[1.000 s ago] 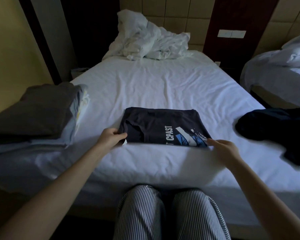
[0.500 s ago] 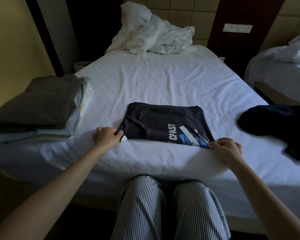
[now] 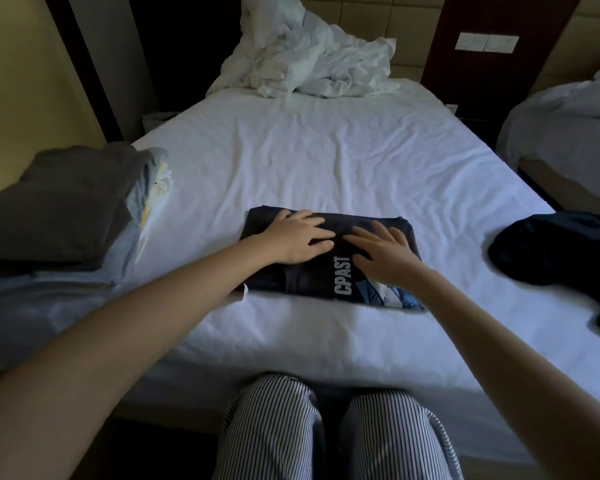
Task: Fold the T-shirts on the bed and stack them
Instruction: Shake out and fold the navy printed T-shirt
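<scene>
A folded dark navy T-shirt (image 3: pixel 312 282) with white "CPAST" lettering and a blue print lies near the front edge of the white bed (image 3: pixel 326 161). My left hand (image 3: pixel 297 235) lies flat on its left half, fingers spread. My right hand (image 3: pixel 383 252) presses flat on its right half. A stack of folded shirts (image 3: pixel 59 209), dark grey on top, sits at the bed's left edge. An unfolded dark shirt (image 3: pixel 555 247) lies crumpled at the right edge.
A rumpled white duvet (image 3: pixel 309 60) is heaped at the head of the bed. A second bed (image 3: pixel 568 133) stands to the right across a narrow gap. My striped trouser knees (image 3: pixel 329 431) are against the bed's front edge.
Both hands let go of the folded shirt's near corners and moved onto its top, now lying flat on it. The camera has moved closer.
</scene>
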### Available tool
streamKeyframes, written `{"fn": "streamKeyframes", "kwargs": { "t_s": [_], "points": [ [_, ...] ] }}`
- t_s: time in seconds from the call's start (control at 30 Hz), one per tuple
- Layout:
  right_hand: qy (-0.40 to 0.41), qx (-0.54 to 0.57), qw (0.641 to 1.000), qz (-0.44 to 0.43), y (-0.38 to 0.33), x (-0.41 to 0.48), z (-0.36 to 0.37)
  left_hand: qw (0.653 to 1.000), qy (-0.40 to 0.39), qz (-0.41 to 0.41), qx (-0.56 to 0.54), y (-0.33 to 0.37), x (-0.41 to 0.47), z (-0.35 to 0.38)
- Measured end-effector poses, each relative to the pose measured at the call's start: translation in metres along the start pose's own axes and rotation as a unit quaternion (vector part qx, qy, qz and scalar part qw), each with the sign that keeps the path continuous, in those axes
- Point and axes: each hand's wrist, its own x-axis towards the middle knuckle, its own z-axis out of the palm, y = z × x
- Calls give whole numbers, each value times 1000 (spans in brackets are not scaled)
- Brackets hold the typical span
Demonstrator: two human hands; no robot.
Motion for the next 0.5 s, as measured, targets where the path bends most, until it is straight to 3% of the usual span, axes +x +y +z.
{"fn": "streamKeyframes", "kwargs": {
  "t_s": [0.1,0.23,0.33,0.4,0.5],
  "points": [
    [-57,6,998,20,12,25,11,996,-83,-39,0,-11,28,11],
    [-6,17,1000,24,19,34,39,993,-100,-63,-2,-20,42,34],
    [-35,22,999,21,23,40,29,989,-139,-53,-26,-24,53,18],
    [-30,46,998,29,30,48,17,988,-125,-42,-81,-35,60,5],
    [28,80,991,100,46,51,20,989,-45,-102,-101,-58,50,21]
  ]
}}
